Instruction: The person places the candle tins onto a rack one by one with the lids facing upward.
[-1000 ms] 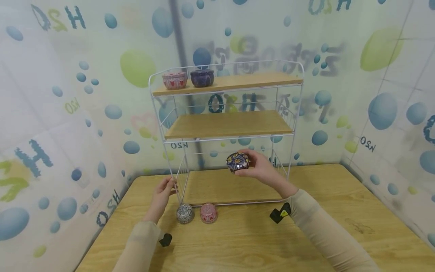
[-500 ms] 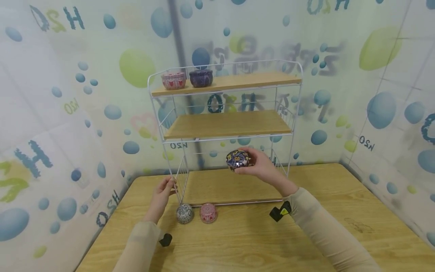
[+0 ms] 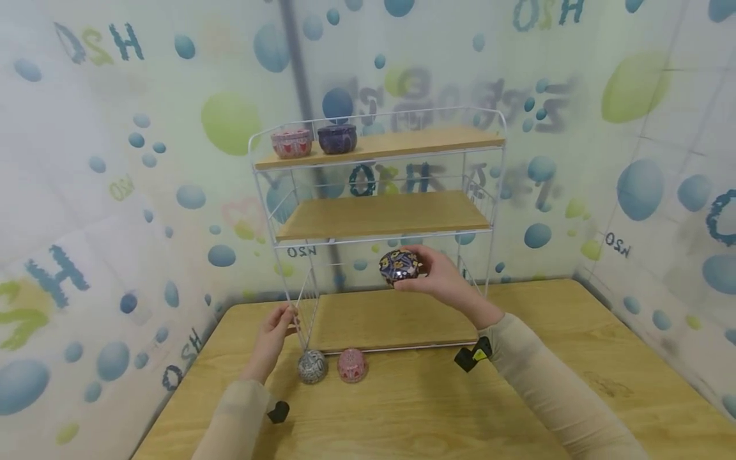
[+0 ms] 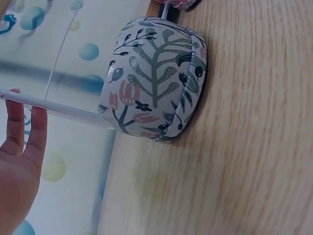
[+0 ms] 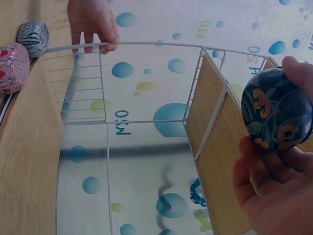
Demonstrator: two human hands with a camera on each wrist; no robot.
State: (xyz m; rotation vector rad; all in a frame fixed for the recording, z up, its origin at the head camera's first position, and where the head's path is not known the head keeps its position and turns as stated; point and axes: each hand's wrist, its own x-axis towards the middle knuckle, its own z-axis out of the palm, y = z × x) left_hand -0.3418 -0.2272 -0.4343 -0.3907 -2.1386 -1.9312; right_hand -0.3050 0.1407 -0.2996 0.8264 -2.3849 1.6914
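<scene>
My right hand (image 3: 439,278) grips a small round dark blue tin with a yellow floral pattern (image 3: 398,267), thumb and fingers around its sides. In the head view it overlaps the gap between the middle and bottom shelves. My left hand (image 3: 276,329) pinches the left front post of a white wire shelf rack (image 3: 382,241); the left wrist view shows two fingertips (image 4: 38,115) against the post. Next to that post, on the table, sits a white tin with a leaf pattern (image 4: 156,78). A pink patterned tin (image 3: 352,365) sits to its right.
On the rack's top shelf, at the left, stand a pink tin (image 3: 291,144) and a dark purple-blue tin (image 3: 337,140). The rack has three wooden shelves and stands on a wooden table (image 3: 402,409). A patterned curtain (image 3: 172,128) hangs behind.
My right hand has raised the dark blue tin slightly, nearer the middle shelf's front edge. The head view has tilted a little. My left hand stays on the post.
</scene>
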